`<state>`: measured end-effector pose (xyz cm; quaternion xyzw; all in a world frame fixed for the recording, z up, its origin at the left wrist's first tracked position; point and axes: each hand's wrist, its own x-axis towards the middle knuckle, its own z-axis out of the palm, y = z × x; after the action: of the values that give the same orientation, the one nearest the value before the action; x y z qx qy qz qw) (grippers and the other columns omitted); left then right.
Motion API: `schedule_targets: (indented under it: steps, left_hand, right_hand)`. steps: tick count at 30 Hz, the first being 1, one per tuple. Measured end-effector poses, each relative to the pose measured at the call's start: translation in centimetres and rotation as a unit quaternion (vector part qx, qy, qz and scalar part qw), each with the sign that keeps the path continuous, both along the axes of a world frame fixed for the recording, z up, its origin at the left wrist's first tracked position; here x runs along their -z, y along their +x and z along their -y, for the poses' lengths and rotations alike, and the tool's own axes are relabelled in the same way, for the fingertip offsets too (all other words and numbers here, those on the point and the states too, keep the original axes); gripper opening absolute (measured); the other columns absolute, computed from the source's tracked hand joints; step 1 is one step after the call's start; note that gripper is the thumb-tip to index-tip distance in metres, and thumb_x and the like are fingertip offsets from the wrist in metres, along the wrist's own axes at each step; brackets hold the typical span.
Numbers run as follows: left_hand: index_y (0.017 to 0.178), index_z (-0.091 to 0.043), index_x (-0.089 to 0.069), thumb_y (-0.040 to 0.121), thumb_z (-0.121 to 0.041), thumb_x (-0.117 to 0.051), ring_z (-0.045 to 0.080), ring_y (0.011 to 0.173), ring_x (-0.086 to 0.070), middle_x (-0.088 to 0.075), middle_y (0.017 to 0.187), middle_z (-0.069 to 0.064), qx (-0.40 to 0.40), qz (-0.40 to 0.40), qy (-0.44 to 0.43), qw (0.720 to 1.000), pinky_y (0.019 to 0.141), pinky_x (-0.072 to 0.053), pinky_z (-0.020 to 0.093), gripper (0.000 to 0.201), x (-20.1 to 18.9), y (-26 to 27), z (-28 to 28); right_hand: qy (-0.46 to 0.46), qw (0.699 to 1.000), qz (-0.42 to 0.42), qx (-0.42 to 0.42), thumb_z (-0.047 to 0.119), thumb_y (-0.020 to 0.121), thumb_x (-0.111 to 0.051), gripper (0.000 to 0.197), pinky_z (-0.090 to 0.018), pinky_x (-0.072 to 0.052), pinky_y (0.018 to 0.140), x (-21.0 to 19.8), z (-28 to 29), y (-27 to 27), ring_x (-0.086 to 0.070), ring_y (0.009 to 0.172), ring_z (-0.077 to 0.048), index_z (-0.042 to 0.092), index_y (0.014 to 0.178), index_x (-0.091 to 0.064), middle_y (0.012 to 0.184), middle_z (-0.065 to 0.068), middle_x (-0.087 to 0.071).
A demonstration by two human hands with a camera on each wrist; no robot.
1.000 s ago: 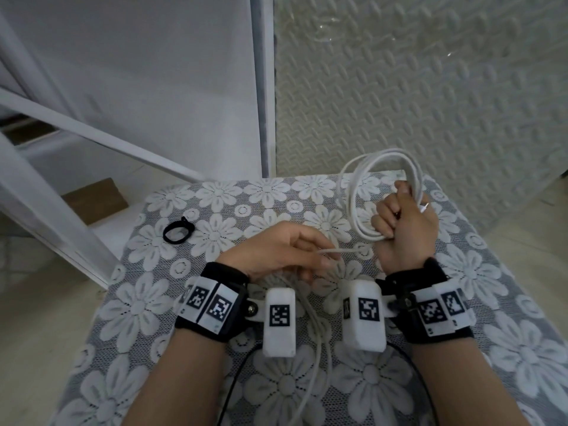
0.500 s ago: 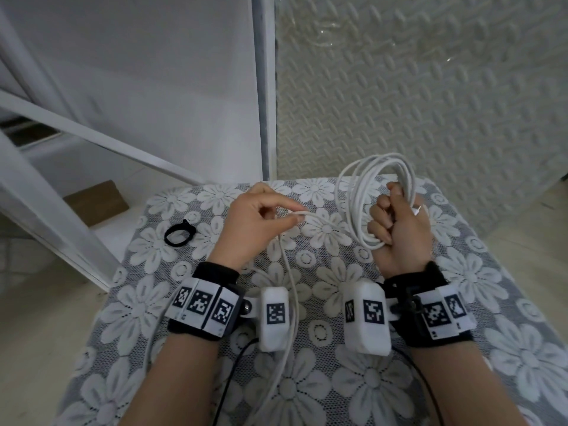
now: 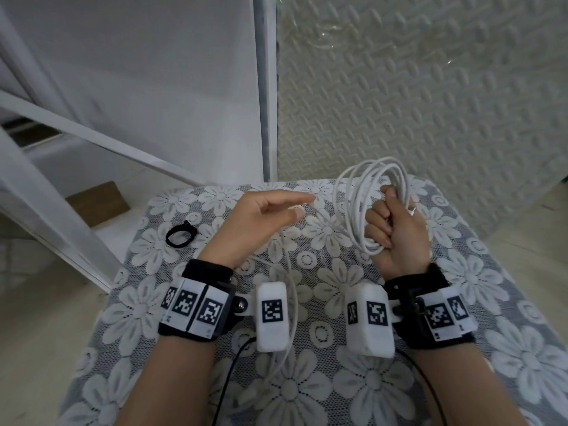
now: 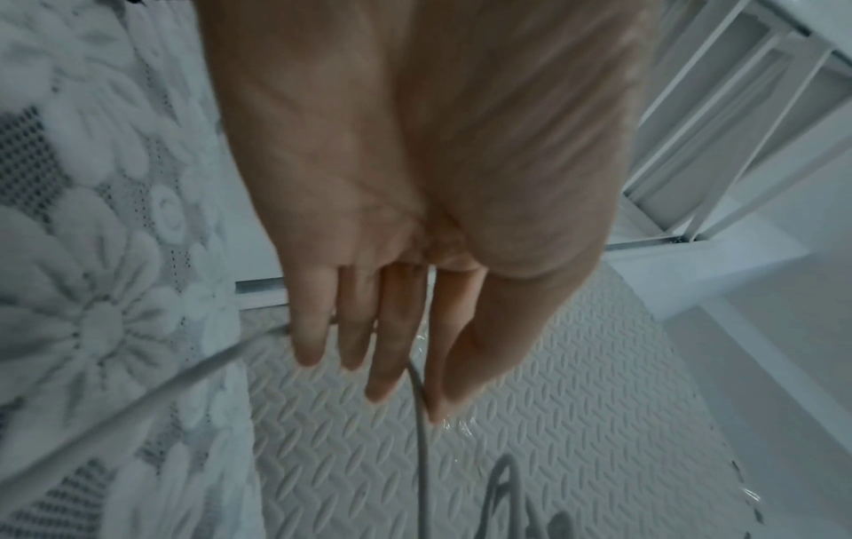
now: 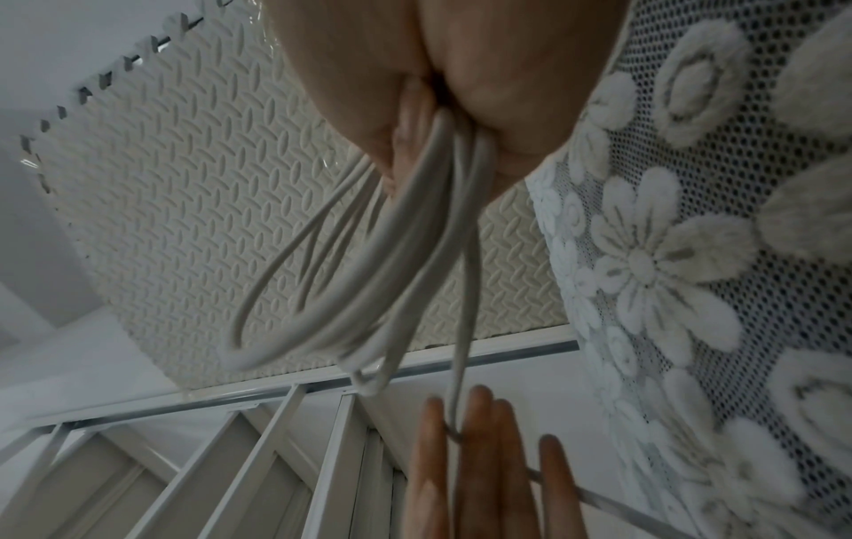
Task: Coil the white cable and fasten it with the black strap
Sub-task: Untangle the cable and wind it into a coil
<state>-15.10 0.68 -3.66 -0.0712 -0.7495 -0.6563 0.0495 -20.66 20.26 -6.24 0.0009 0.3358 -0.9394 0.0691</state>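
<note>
My right hand (image 3: 396, 232) is raised over the right of the table, fist gripping a coil of white cable (image 3: 359, 210) with several loops standing upright. In the right wrist view the loops (image 5: 368, 273) hang out of the fist (image 5: 438, 73). My left hand (image 3: 302, 206) hovers just left of the coil with fingers (image 4: 378, 364) held straight. The loose cable (image 4: 422, 437) runs between these fingers, then trails down (image 3: 290, 302) past my left wrist toward the front edge. The black strap (image 3: 181, 236) lies as a small ring on the table's left side, apart from both hands.
The small table (image 3: 307, 259) wears a grey lace cloth with white flowers. An embossed foam mat (image 3: 415, 118) stands behind it. A white slatted frame (image 3: 61, 133) and a brown board (image 3: 98, 204) sit left of the table edge.
My left hand has moved from mid-table up and away from me, pulling cable with it. Its pinch has loosened and its fingers have straightened. The right hand keeps holding the coil.
</note>
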Motion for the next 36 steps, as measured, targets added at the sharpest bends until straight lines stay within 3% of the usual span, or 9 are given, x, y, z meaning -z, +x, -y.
schedule_targets:
  steps: [6,10,13,14,16,18,20,26,36]
  left_hand:
    - [0.085,-0.019,-0.075,0.079,-0.016,-0.06,0.016,0.113,-0.061,-0.072,0.107,0.006,-0.05,-0.013,0.1,0.994,0.103,-0.042,0.036,0.016,0.0,-0.4,0.5]
    - [0.105,-0.023,-0.072,0.089,-0.024,-0.06,-0.009,0.125,-0.04,-0.054,0.136,-0.007,-0.037,0.016,-0.032,0.999,0.108,-0.026,0.025,0.02,0.7,-0.8,0.1]
    - [0.123,-0.016,-0.062,0.094,-0.027,-0.053,-0.024,0.116,-0.034,-0.046,0.134,-0.023,-0.036,0.024,-0.101,0.994,0.103,-0.023,0.017,0.032,1.3,-1.3,-0.5]
    - [0.123,-0.017,-0.061,0.095,-0.026,-0.052,-0.023,0.113,-0.039,-0.051,0.128,-0.025,-0.04,0.02,-0.077,0.996,0.101,-0.027,0.017,0.031,1.3,-1.2,-0.8]
    - [0.119,-0.014,-0.062,0.096,-0.02,-0.049,-0.002,0.115,-0.055,-0.063,0.122,-0.008,-0.046,0.032,0.073,0.996,0.101,-0.039,0.024,0.026,1.2,-1.2,-1.3]
    - [0.112,0.0,-0.061,0.098,-0.012,-0.043,0.021,0.105,-0.065,-0.068,0.11,0.014,-0.035,0.055,0.25,0.966,0.094,-0.051,0.032,0.027,0.9,-0.9,-1.7]
    - [0.104,0.005,-0.061,0.099,-0.012,-0.041,0.024,0.087,-0.068,-0.071,0.093,0.017,-0.035,0.07,0.32,0.944,0.082,-0.056,0.032,0.028,0.6,-0.8,-1.8]
    - [0.077,-0.003,-0.061,0.096,-0.014,-0.048,0.017,0.053,-0.062,-0.064,0.063,0.007,-0.087,0.116,0.253,0.956,0.052,-0.056,0.027,0.026,0.6,-0.8,-2.2]
    - [0.09,-0.007,-0.071,0.099,-0.029,-0.041,0.019,0.059,-0.067,-0.074,0.08,0.014,-0.048,0.122,0.159,0.979,0.053,-0.055,0.027,0.039,0.6,-0.6,-2.4]
  right_hand:
    - [0.001,1.0,-0.005,-0.001,0.013,0.1,-0.037,0.021,-0.012,-0.02,0.024,0.0,-0.1,0.0,-0.026,0.032,0.0,0.015,0.083,-0.048,0.05,0.006,-0.037]
    - [0.041,0.999,-0.013,0.0,0.013,0.1,-0.038,0.021,-0.011,-0.018,0.025,-0.1,0.1,0.1,-0.025,0.032,0.0,0.015,0.082,-0.048,0.049,0.006,-0.037]
    - [0.084,0.996,-0.016,-0.003,0.013,0.099,-0.04,0.018,-0.011,-0.017,0.026,-0.1,0.3,0.2,-0.025,0.033,-0.001,0.014,0.084,-0.049,0.049,0.007,-0.037]
    - [0.094,0.995,-0.016,-0.004,0.013,0.099,-0.041,0.016,-0.011,-0.017,0.026,0.0,0.4,0.3,-0.025,0.034,-0.001,0.013,0.085,-0.049,0.049,0.007,-0.037]
    - [0.119,0.993,-0.016,-0.006,0.012,0.098,-0.042,0.014,-0.011,-0.017,0.027,-0.1,0.5,0.4,-0.025,0.034,-0.002,0.013,0.087,-0.048,0.048,0.007,-0.038]
    - [0.147,0.989,-0.016,-0.011,0.012,0.098,-0.042,0.013,-0.011,-0.018,0.027,-0.1,0.7,0.5,-0.024,0.034,-0.002,0.013,0.087,-0.049,0.049,0.006,-0.038]
    - [0.165,0.986,-0.018,-0.018,0.012,0.098,-0.043,0.014,-0.011,-0.019,0.028,-0.1,0.8,0.6,-0.024,0.035,-0.002,0.013,0.087,-0.05,0.049,0.006,-0.037]
    - [0.209,0.977,-0.02,-0.036,0.01,0.098,-0.043,0.018,-0.011,-0.019,0.029,-0.3,1.0,1.0,-0.025,0.036,-0.003,0.015,0.082,-0.05,0.05,0.006,-0.039]
    - [0.267,0.961,-0.036,-0.063,0.009,0.097,-0.045,0.005,-0.01,-0.019,0.031,-0.2,1.5,1.3,-0.024,0.035,-0.004,0.011,0.093,-0.048,0.049,0.005,-0.04]
